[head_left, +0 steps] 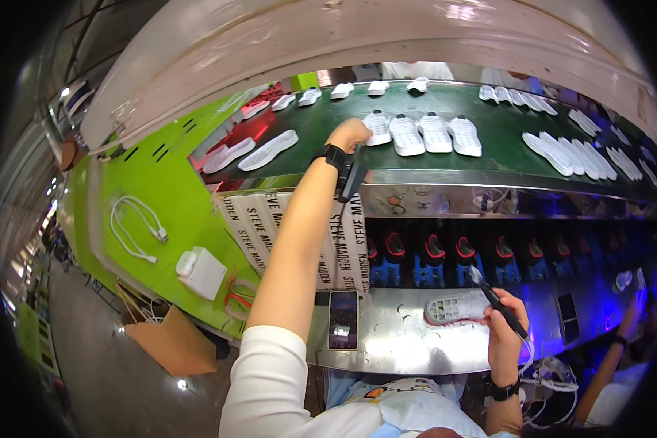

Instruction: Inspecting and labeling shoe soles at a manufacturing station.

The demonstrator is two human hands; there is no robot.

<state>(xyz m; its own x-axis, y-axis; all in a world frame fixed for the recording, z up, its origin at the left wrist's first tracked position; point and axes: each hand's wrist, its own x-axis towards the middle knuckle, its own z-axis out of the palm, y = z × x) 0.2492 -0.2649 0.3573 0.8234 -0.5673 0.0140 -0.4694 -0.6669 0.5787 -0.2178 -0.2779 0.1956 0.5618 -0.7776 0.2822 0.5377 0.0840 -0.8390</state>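
Sole lies right of my nearer left hand, long axis near-to-far; its grip I can't tell; right hand pinches tool

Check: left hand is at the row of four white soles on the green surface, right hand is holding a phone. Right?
One error: the right hand holds a black-handled, brush-like tool, not a phone, as the head view shows. The left hand is at the row of four white soles on the green surface.
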